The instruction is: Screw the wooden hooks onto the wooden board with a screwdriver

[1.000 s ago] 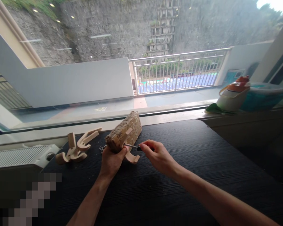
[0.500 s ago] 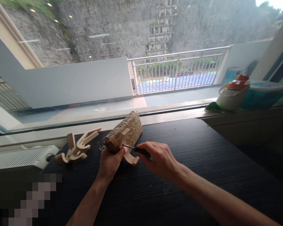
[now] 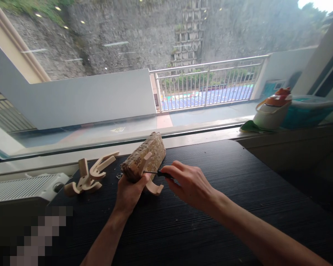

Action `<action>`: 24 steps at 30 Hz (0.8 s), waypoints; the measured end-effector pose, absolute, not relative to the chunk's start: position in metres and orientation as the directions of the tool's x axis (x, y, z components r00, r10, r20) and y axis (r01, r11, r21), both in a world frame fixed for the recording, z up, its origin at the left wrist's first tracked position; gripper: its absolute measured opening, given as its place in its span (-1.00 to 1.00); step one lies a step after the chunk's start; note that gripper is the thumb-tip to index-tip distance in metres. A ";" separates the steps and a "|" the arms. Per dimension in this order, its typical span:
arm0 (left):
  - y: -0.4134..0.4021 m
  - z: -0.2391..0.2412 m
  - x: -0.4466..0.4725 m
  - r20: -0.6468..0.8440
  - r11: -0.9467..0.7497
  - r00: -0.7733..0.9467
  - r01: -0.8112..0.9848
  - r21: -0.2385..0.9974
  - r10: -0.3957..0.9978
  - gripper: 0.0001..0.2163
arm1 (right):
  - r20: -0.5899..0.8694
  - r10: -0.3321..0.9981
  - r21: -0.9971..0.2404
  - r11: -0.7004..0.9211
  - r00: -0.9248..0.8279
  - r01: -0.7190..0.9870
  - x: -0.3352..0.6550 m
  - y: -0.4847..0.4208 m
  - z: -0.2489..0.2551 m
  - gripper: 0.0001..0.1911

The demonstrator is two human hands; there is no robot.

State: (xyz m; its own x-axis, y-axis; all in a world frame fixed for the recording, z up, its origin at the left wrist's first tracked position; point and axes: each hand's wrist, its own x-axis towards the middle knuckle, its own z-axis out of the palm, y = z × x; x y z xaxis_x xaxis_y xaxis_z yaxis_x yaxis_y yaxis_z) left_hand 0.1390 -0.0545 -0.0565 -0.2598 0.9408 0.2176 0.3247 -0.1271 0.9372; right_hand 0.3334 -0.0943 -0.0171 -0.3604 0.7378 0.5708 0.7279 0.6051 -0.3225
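A taped brown block lies on the black ribbed table near the window. A pale wooden hook rests against its near side. My left hand grips the block's near end and presses the hook with its thumb. My right hand is closed around a small screwdriver with a black handle. Its thin metal shaft points left and its tip touches the hook.
Several more wooden hooks lie in a loose pile at the table's left. A few small screws lie beside the block. A white radiator stands at the left. A white pot with an orange lid sits on the sill at right.
My right hand has turned slightly on the screwdriver handle, its fingers shifting. The block, hook and left hand stay where they were.
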 end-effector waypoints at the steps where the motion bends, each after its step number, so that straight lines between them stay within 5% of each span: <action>1: -0.055 -0.056 0.139 0.200 -0.117 -0.259 0.303 0.946 0.945 -0.68 | 0.593 0.680 -0.221 0.652 -0.430 0.725 0.335 -0.094 -0.018 -0.79; 4: -0.056 -0.055 0.138 0.162 -0.096 -0.246 0.260 0.961 0.956 -0.68 | 0.625 0.574 -0.032 0.696 -0.529 0.718 0.337 -0.090 -0.023 -0.78; 7: -0.055 -0.055 0.137 0.157 -0.089 -0.241 0.272 0.958 0.958 -0.67 | 0.637 0.563 -0.038 0.706 -0.527 0.707 0.335 -0.088 -0.028 -0.77; 9: -0.055 -0.053 0.137 0.166 -0.089 -0.242 0.300 0.950 0.956 -0.69 | 0.640 0.603 -0.161 0.712 -0.477 0.683 0.331 -0.090 -0.032 -0.78; 11: -0.055 -0.049 0.137 0.187 -0.088 -0.254 0.353 0.931 0.949 -0.72 | 0.612 0.709 -0.413 0.665 -0.351 0.623 0.325 -0.093 -0.036 -0.78; 14: -0.057 -0.044 0.138 0.234 -0.094 -0.276 0.441 0.893 0.932 -0.76 | 0.375 0.916 -0.808 0.400 -0.145 0.432 0.316 -0.095 -0.037 -0.76; 17: -0.057 -0.045 0.138 0.256 -0.108 -0.277 0.455 0.884 0.926 -0.76 | 0.174 0.976 -0.918 0.208 -0.127 0.337 0.314 -0.095 -0.033 -0.74; 20: -0.055 -0.049 0.138 0.237 -0.107 -0.292 0.400 0.910 0.927 -0.73 | 0.249 0.957 -0.824 0.290 -0.148 0.486 0.318 -0.095 -0.027 -0.73; 24: -0.055 -0.051 0.139 0.209 -0.093 -0.294 0.363 0.927 0.933 -0.70 | 0.530 0.785 -0.381 0.560 -0.322 0.736 0.328 -0.094 -0.025 -0.72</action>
